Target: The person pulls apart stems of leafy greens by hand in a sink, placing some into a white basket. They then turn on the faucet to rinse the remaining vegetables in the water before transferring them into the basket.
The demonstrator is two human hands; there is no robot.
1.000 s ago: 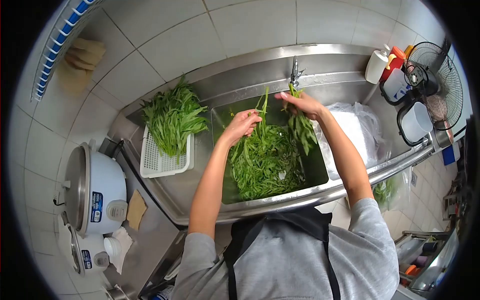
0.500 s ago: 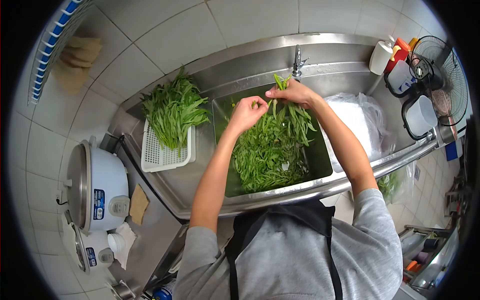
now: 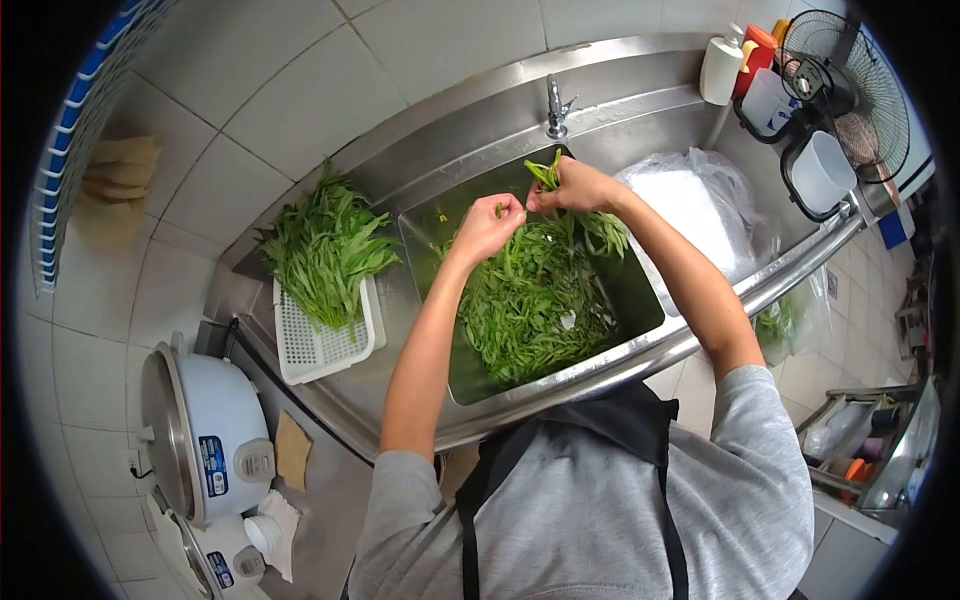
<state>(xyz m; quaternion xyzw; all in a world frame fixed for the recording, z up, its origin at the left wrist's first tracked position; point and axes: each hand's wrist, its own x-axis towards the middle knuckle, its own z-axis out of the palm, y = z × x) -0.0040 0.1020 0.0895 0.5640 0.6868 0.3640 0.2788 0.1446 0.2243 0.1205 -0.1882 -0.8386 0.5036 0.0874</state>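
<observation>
Over the sink basin (image 3: 640,310), my right hand (image 3: 580,188) is closed around a small bunch of water spinach (image 3: 544,172). Stems stick out above the fist and leaves hang below it. Close beside it on the left, my left hand (image 3: 487,228) is pinched, with a bit of green stem at its fingertips. Loose water spinach leaves (image 3: 530,310) fill much of the basin below both hands. To the left, a white perforated basket (image 3: 300,348) holds a heap of long-stemmed water spinach (image 3: 325,245), which spills over its back rim.
A faucet (image 3: 556,108) stands behind the basin. Clear plastic bags (image 3: 690,210) lie on the right of the sink. Bottles (image 3: 722,68), plastic containers (image 3: 822,172) and a fan (image 3: 850,90) are at the far right. Rice cookers (image 3: 215,430) stand at the lower left.
The view has tilted, so the sink and its surroundings appear rotated. My left hand has come closer to my right hand, which still holds the bunch.
</observation>
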